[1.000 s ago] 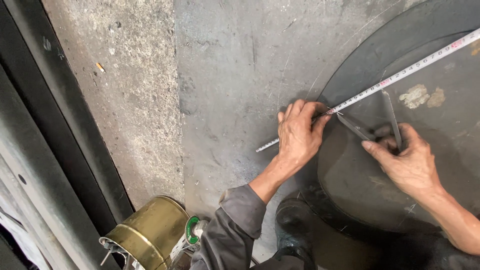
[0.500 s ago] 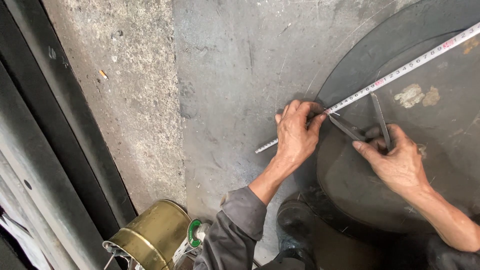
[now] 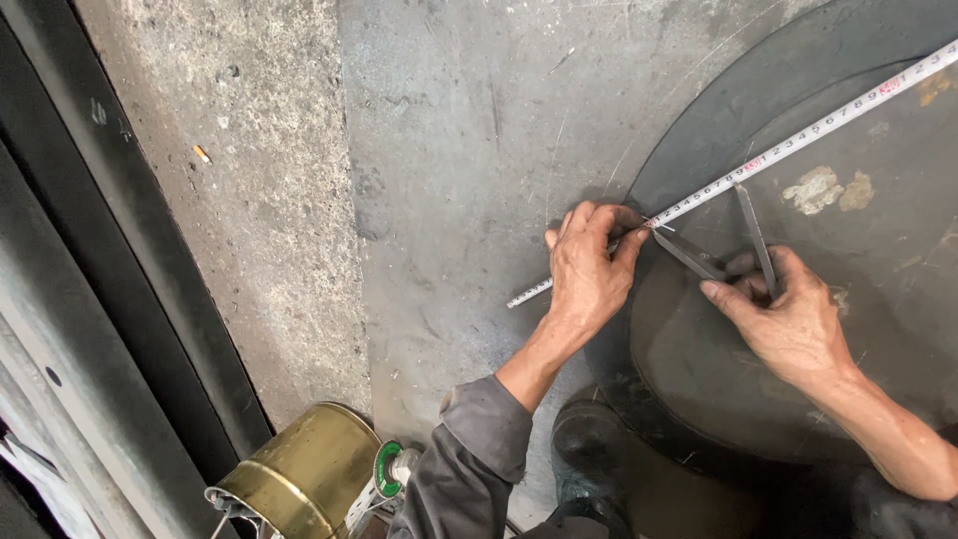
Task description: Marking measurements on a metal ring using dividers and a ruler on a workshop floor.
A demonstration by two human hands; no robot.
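Steel channel (image 3: 120,329), dark, runs diagonally down the far left edge; its lower end is cut off by the frame. Next to it, rough concrete floor (image 3: 259,200) with a small cigarette butt (image 3: 202,154) lying on it.

Bottom left: brass-coloured tin can (image 3: 299,477) on its side, open rim facing down-left. Contents can't be made out (the mouth is turned away and partly out of frame). Just right of it, a small green-capped item (image 3: 387,469), mostly hidden by the grey sleeve (image 3: 469,469).

Centre: grey steel sheet (image 3: 449,150) flat on the floor. Left hand (image 3: 589,269) lies palm-down on it, fingers curled and pressing the tape measure (image 3: 778,150) against the edge of the dark round plate (image 3: 898,329). Tape runs from beside that hand diagonally up to the top right corner; its free end pokes out lower-left of the hand.

Right: right hand (image 3: 788,319) rests on the round plate, fingers closed around the top of metal dividers (image 3: 728,245). One leg points to the tape near the left fingertips, the other meets the tape further along. Hinge is hidden under the fingers.

Dark boot (image 3: 589,449) shows between the forearms; the plate's right side is cut off.
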